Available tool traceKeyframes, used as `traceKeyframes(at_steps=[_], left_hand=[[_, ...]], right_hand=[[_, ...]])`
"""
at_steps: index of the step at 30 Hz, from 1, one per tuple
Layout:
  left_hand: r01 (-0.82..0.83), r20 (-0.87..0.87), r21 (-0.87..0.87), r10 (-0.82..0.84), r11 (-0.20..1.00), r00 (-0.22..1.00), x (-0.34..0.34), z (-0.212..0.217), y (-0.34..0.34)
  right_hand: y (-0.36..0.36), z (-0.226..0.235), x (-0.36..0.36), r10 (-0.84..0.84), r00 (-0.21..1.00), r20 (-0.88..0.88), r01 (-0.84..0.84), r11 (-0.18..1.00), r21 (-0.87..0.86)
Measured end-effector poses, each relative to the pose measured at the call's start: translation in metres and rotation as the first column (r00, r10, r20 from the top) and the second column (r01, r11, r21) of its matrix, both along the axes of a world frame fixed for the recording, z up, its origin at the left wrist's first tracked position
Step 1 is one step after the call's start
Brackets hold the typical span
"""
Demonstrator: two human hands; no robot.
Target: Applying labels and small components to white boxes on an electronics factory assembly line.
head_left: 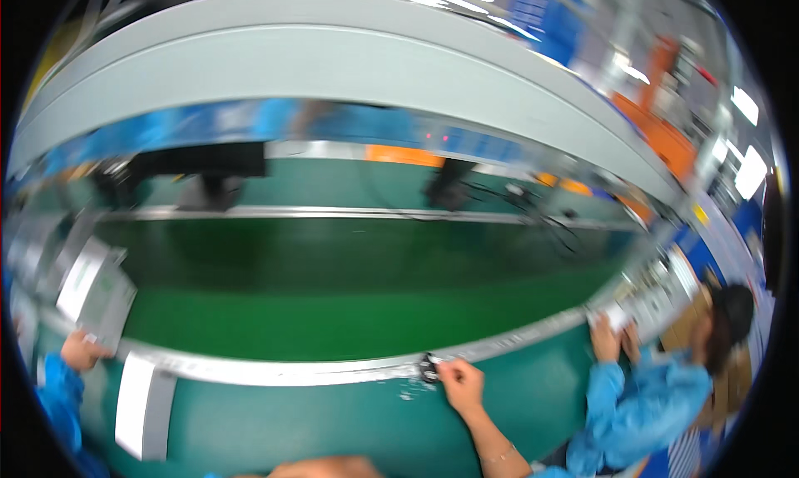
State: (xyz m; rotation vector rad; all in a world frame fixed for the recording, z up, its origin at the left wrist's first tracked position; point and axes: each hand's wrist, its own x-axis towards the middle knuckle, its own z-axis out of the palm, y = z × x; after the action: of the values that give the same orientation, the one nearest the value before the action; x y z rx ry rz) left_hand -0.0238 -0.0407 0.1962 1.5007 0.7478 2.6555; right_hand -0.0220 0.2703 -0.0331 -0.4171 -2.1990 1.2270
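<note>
My right hand (460, 384) reaches forward to the metal rail (275, 370) at the far edge of my green worktop (333, 424), its fingers closed in a pinch on one small dark part (429, 368) that sits right at the rail. Just beside that part, on the near side, a few tiny pale bits (412, 389) lie on the worktop; they are too blurred for me to count. My left hand (320, 468) shows only as a sliver at the lower edge, close to me, and I cannot tell whether it is spread or closed. Beyond the rail runs one dark green conveyor belt (358, 286). To the right of my right hand, a co-worker in a blue sleeve (616, 403) has two hands (612, 338) on one white item at the rail. Far to the left, another person's single hand (81, 351) holds one grey flat panel (100, 291), and one white strip (136, 405) lies on the worktop near it.
</note>
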Motion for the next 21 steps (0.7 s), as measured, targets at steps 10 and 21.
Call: traceKeyframes(at_steps=[10, 21], left_hand=[[-0.199, -0.066, -0.429, 0.189, 0.881, 0.98, 0.019, -0.028, -0.029], [-0.254, -0.06, -0.516, 0.261, 0.818, 0.964, 0.013, -0.029, -0.012]], right_hand=[[0.003, 0.001, 0.011, -0.037, 0.999, 0.034, 0.037, 0.999, -0.003], [0.002, -0.001, 0.009, -0.029, 1.0, -0.005, 0.029, 0.999, 0.033]])
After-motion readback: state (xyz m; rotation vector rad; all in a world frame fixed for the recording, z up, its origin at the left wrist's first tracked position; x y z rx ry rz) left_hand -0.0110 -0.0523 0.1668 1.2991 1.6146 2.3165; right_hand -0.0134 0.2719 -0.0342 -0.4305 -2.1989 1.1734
